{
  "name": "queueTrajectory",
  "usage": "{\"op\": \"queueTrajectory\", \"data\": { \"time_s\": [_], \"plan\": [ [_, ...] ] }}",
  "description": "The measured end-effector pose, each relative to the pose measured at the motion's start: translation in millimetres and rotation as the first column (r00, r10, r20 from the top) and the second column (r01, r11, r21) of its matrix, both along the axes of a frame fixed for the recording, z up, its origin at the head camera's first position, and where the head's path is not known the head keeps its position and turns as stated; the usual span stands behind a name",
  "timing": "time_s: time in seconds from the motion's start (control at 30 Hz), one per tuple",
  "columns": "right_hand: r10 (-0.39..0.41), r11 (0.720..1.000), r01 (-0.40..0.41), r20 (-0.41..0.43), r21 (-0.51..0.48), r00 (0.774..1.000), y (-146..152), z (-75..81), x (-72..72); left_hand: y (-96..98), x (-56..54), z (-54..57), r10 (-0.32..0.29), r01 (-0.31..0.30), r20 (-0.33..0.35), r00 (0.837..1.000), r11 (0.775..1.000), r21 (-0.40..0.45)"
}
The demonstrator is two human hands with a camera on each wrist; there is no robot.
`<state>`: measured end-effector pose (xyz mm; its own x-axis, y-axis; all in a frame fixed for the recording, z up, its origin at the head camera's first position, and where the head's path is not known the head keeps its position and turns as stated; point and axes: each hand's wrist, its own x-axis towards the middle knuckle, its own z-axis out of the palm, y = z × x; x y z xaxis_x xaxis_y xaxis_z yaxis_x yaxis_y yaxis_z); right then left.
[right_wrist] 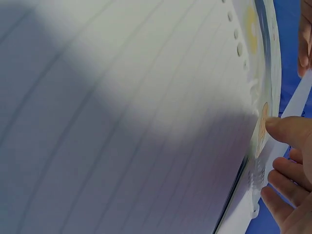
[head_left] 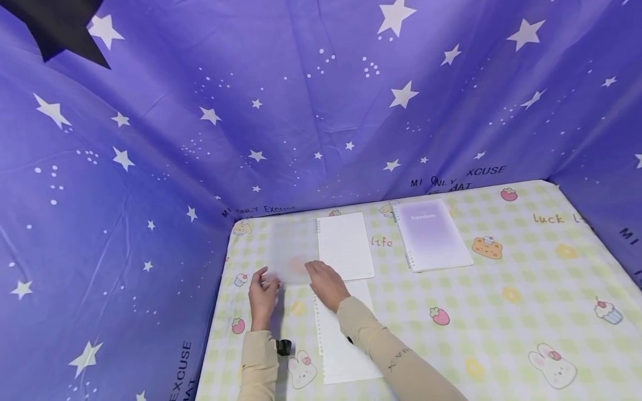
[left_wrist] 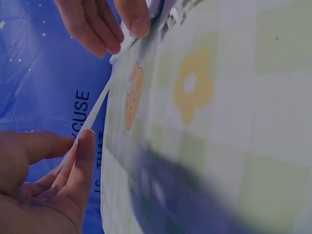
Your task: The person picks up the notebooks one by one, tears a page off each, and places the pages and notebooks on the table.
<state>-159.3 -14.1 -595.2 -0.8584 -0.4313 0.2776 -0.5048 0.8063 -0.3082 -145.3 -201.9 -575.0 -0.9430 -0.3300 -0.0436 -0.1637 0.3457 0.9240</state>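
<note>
- Along the left side of the tabletop (head_left: 401, 301), the left forearm reaches toward the far edge; the left hand (head_left: 263, 295) pinches the near-left corner of a translucent cover (head_left: 291, 245), thumb against curled fingers.
- Just right of that grip, the cover spreads leftward from the binding rings (head_left: 318, 225) of an open notebook (head_left: 346, 245) near the tabletop's far-left corner; its near edge is lifted off the cloth.
- Next comes the right hand (head_left: 327, 283), angled in from the near right, at the cover's near-right corner by the binding. Its fingers are loosely extended, thumb apart; whether they touch the cover, I cannot tell.
- Nearer the front edge, hole-punched ruled paper (head_left: 338, 356) lies partly beneath the right sleeve (head_left: 376, 334), outside the rings.
- As I judge it, the opening is done: the lined page is exposed. The cover is not yet flat, so settling it remains.
- Farther right, near the far edge, the purple "freedom" notebook (head_left: 433, 236) lies closed, untouched.
</note>
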Motion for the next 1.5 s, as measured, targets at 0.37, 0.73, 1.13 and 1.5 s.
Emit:
{"op": "queueTrajectory", "data": {
  "time_s": [0.37, 0.73, 1.13, 1.5],
  "plan": [
    [-0.006, 1.000, 0.005, -0.050, -0.023, 0.999, -1, -0.5, 0.2, 8.2, -2.5, 10.4, -0.019, 0.022, -0.023, 1.000, 0.990, 0.142],
    [0.044, 0.997, -0.047, -0.045, -0.063, 0.998, -7, 9.6, -1.7, 14.1, 1.6, 28.2, -0.016, 0.035, -0.085, 0.996, 0.971, 0.235],
    [0.031, 0.988, -0.029, 0.012, -0.153, 0.999, -2, 17.1, -2.5, 33.2, -0.4, 36.7, -0.095, 0.136, -0.182, 0.979, 0.964, 0.228],
    [0.013, 0.968, 0.001, 0.053, -0.249, 0.998, 2, 23.7, -2.7, 55.4, 8.2, 57.4, -0.265, 0.309, -0.195, 0.944, 0.918, 0.248]
  ]
}}
